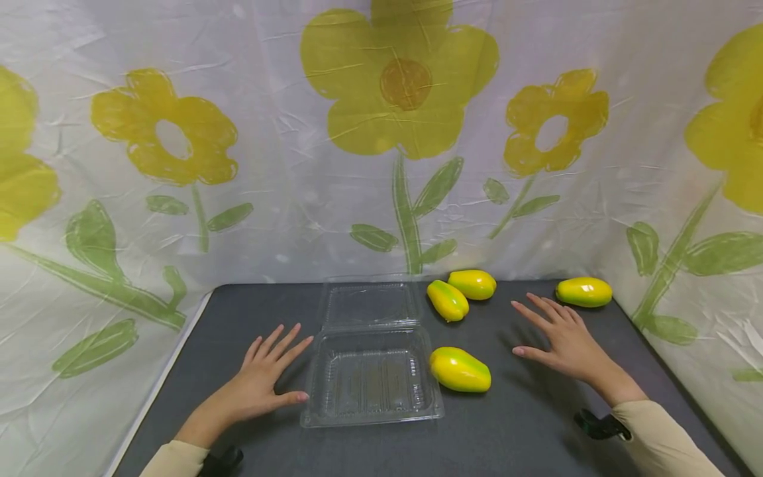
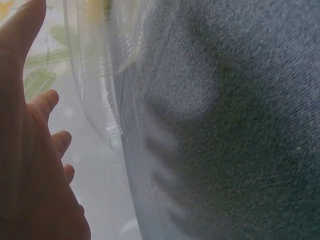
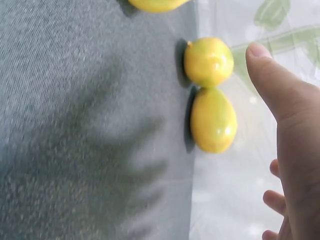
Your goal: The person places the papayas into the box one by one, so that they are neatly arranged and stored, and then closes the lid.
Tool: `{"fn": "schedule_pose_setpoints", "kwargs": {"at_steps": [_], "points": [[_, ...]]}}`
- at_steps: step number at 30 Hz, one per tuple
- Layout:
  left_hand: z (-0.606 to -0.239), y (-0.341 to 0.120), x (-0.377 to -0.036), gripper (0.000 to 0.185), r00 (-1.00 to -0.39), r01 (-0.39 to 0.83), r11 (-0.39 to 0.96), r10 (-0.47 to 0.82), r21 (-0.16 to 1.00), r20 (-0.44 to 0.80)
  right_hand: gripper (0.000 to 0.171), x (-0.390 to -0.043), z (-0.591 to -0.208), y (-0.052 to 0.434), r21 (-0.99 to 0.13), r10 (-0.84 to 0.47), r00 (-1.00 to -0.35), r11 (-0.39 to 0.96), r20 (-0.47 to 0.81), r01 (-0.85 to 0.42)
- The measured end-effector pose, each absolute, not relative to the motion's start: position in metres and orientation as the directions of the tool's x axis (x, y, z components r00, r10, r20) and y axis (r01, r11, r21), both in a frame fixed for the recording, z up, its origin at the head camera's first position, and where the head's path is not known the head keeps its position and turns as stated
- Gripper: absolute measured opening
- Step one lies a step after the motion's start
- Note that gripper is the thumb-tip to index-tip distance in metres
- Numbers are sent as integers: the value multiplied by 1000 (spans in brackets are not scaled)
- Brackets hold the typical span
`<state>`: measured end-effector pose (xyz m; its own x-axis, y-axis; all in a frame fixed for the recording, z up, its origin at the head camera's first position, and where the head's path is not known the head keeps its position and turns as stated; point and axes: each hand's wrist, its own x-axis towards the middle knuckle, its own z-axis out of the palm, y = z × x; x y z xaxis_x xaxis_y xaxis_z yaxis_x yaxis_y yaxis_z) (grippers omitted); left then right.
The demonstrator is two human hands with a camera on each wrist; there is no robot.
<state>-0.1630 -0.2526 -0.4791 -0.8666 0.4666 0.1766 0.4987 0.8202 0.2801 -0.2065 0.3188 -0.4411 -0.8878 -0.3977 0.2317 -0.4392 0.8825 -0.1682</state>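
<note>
**Two flat hands beside an open clamshell box and four yellow-green fruits**

In the lower centre of the head view, the clear plastic clamshell box (image 1: 371, 377) lies open on the dark grey table (image 1: 524, 437), its lid folded back toward the far edge. The left hand (image 1: 262, 377) lies just to the left of the box with fingers spread and straight, holding nothing; its thumb tip is almost at the box's rim. Just right of the box lies the nearest fruit (image 1: 460, 369). The right hand (image 1: 560, 338), right of centre, is likewise spread wide and empty, well apart from that fruit. Farther back, two fruits (image 1: 461, 293) touch each other near the lid, and a fourth fruit (image 1: 584, 292) lies beyond the right hand's fingertips. Behind the table hangs a white curtain (image 1: 286, 192) printed with yellow flowers.
</note>
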Motion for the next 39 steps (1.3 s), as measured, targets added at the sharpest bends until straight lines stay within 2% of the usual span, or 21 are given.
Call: {"fn": "schedule_pose_setpoints", "kwargs": {"at_steps": [8,18,39], "points": [[-481,-249,-158,93,-854,519,815,480,257,201,85,-211,-441,305,-152,-409,-875,877,259,-455],[-480,-246,-157,95,-850,525,814,484,250,209,85,-222,-442,293,-144,-412,-881,881,232,-450],[-477,-242,-154,97,-832,555,780,515,290,208,84,-238,-436,263,-192,-402,-897,880,185,-434]]}}
